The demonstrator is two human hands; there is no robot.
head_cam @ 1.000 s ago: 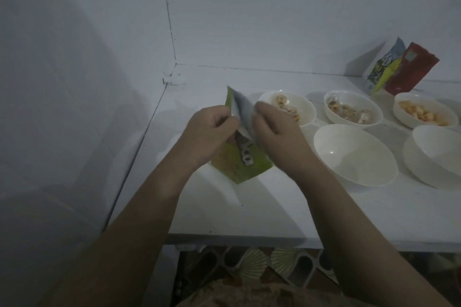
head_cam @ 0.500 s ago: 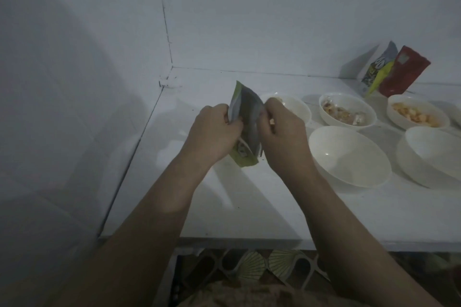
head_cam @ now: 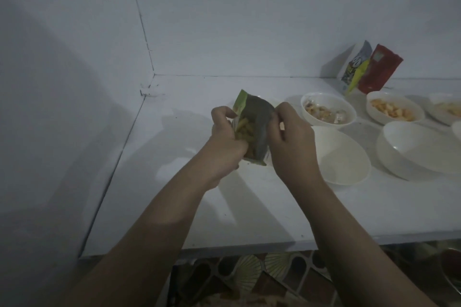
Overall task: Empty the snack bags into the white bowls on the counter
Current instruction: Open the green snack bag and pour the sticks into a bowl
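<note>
Two hands hold one green snack bag [head_cam: 252, 129] up in the air above the white counter [head_cam: 174, 207], closest to where the person stands. The left hand [head_cam: 225, 142] is curled around the bag's left side. The right hand [head_cam: 290, 137] pinches the bag's right edge between thumb and fingers. The bag stands almost upright, with its long side running up and down and its top leaning a little away. Its mouth is pulled open, and pale yellow snack sticks [head_cam: 245, 132] show inside.

Just to the right of the right hand sits an empty white bowl [head_cam: 341, 159]. That is the nearest bowl, so I think the bag needs to tip to the right and go over its rim. The right hand is the closer one to it.

A second empty bowl [head_cam: 419, 149] sits farther right. Behind these, three more bowls already hold snacks: one with mixed pieces [head_cam: 328, 109], one with orange pieces [head_cam: 394, 111], and one at the picture's edge [head_cam: 446, 108].

At the very back, a red snack bag [head_cam: 379, 71] and a white and yellow snack bag [head_cam: 355, 67] lean against the wall.
</note>
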